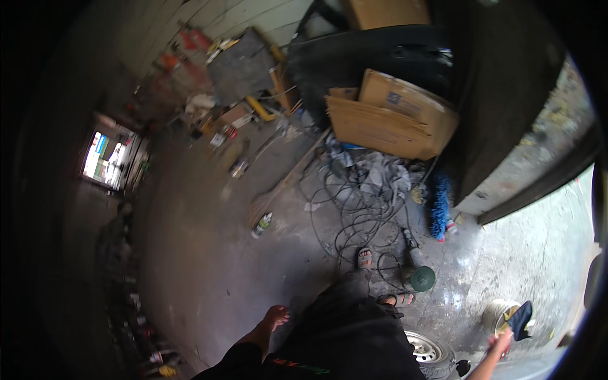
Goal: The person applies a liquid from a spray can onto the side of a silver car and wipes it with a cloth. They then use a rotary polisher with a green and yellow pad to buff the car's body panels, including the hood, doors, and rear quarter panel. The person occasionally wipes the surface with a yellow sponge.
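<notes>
A workshop, with a tyred wheel (436,356) on the stained, hard grey floor (253,278), a power tool with a round green disc (423,278) and loops of dark cable (364,228). Behind piled cardboard (380,130), a glossy dark panel (373,54), dimly seen, may be vehicle bodywork.
</notes>
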Demonstrator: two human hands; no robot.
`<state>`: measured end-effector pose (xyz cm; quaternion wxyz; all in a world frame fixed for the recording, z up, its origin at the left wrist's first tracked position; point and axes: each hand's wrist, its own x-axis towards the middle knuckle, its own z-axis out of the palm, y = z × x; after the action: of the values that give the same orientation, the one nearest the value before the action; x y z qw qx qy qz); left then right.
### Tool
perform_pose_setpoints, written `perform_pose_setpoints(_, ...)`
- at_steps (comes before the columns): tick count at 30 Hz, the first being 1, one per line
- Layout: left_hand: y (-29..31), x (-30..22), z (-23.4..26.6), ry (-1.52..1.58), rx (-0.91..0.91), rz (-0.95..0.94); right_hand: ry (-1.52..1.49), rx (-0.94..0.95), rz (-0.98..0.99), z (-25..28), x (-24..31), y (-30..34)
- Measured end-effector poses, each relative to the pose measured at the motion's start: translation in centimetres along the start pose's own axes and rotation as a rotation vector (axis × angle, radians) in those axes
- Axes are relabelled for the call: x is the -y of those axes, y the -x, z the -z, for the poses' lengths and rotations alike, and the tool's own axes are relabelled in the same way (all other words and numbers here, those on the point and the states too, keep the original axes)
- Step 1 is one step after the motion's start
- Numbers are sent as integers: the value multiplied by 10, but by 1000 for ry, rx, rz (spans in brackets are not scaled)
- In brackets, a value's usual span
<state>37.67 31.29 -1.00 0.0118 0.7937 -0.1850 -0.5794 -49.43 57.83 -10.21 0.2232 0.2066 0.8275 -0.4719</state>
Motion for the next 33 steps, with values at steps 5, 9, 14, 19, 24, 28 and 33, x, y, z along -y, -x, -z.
perform_pose_setpoints(5, -24, 8, -17, -116, 125, -113, 392, 820, -74, -157, -132, 161)
perform_pose_setpoints(9, -70, -42, 0, 9, 102, -369, 812, 1074, 433, -227, -175, 270)
perform_pose_setpoints(14, -147, -85, 76, 8, 47, -603, 1019, 1140, 881, -286, -141, 307)
perform_pose_setpoints(19, -185, -80, 167, 85, -252, -485, 1085, 1239, 970, -422, -87, 359)
perform_pose_setpoints(24, -192, -75, 215, 197, -414, -293, 1451, 1300, 1245, -625, -35, 522)
perform_pose_setpoints(28, -194, -71, 205, 243, -476, -328, 1251, 1594, 1136, -759, -34, 690)
perform_pose_setpoints(33, -188, -74, 126, 734, -629, 0, 1499, 2128, 1635, -936, -136, 838)
